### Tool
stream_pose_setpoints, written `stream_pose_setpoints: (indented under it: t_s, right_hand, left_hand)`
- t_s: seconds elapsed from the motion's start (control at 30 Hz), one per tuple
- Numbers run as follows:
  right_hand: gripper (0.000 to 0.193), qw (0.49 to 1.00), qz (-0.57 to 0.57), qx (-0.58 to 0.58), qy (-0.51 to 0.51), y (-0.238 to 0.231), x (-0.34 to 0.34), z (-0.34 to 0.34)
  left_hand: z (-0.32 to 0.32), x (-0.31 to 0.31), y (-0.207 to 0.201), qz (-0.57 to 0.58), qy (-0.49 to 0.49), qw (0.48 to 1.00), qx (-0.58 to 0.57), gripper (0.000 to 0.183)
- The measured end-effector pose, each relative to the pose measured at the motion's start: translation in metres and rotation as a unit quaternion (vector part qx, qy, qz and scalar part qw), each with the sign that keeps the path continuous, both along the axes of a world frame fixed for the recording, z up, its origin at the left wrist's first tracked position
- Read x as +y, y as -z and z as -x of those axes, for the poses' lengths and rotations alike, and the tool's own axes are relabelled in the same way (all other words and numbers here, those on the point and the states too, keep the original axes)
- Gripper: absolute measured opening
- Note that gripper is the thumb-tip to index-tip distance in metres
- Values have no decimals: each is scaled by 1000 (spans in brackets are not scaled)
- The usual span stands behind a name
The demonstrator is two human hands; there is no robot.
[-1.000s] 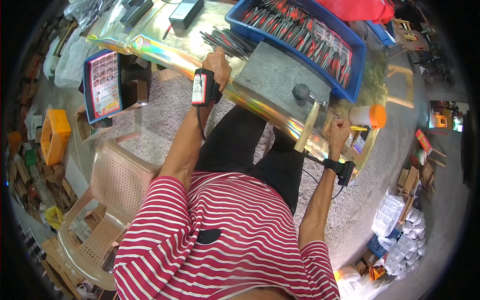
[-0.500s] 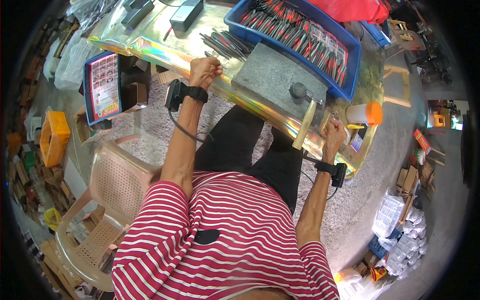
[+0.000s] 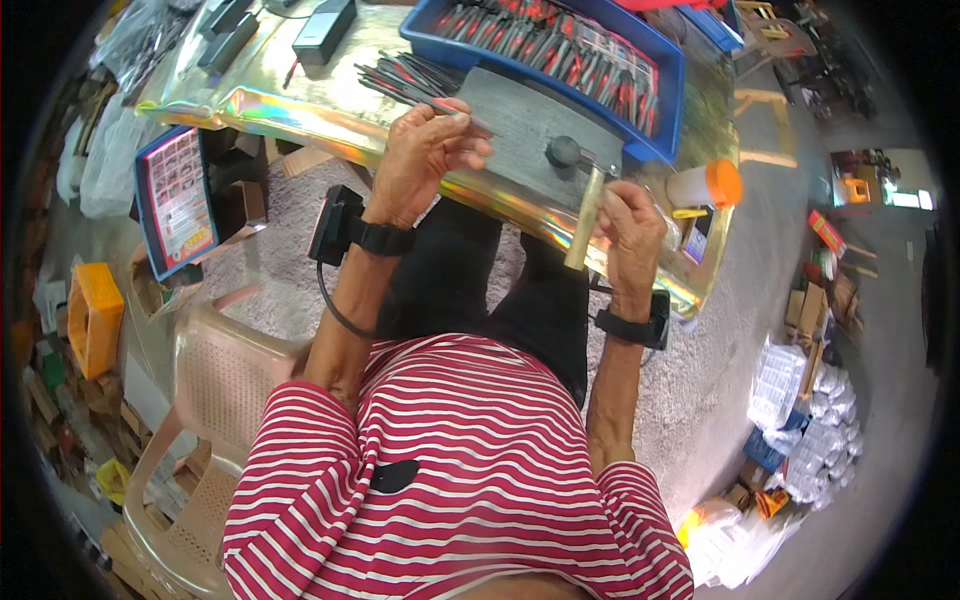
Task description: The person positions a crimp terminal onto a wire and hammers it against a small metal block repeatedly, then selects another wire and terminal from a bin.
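My left hand is over the near edge of the table, by the left end of a grey stone block. Its thumb and forefinger are pinched, the other fingers curled loosely; what they hold is too small to make out. Just beyond it lies a loose pile of thin black and red pieces. My right hand is closed beside the wooden handle of a hammer. Its fingertips are pressed together, and what is in them cannot be seen. The hammer's dark round head rests on the block.
Behind the block, a blue bin holds many thin black-and-red pieces. An orange-lidded jar stands at the table's right. Black boxes lie at the far left. A plastic chair is on my left, near a yellow crate.
My right hand has moved up and left from beside the jar to the hammer handle. My left hand has come slightly right, nearer the block. The view has shifted a little.
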State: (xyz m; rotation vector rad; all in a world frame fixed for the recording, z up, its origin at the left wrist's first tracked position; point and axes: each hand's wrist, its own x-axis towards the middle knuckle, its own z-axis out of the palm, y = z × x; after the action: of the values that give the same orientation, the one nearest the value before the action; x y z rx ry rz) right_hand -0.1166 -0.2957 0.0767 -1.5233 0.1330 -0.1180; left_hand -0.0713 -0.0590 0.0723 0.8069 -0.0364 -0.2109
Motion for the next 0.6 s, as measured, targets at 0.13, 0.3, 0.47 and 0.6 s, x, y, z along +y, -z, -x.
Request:
stream_pose_setpoints:
  t_s: [0.13,0.3,0.47,0.6]
  right_hand:
    - [10,994,-95,-30,-52,-23,29,6]
    - [13,980,-171,-42,-89,-35,44,13]
    - [14,977,-193,-52,-77,-33,47,16]
    - [15,977,-193,-45,-74,-37,48,18]
  left_hand:
    - [14,-26,-5,100,76,992,13,12]
    - [24,-46,-4,171,127,976,38,13]
    - [26,-53,0,230,157,958,61,12]
    - [27,-54,2,232,161,957,64,13]
